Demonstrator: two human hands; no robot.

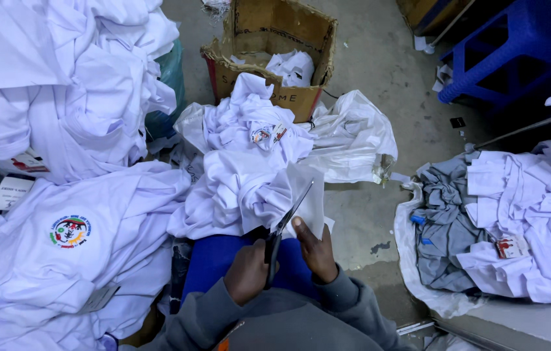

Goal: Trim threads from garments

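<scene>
Scissors angled up-right from the hands into a white shirt, frame centre

Left hand (247, 270) wrapped tight on scissors (286, 224) handles, blades narrowly parted; right hand (314, 250) pinches white shirt (249, 185) edge just right of blades, shirt lying above-left of both hands

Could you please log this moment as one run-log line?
left hand: holds scissors | right hand: holds white shirt | scissors: blades open at fabric edge | nearby: cardboard box
</scene>
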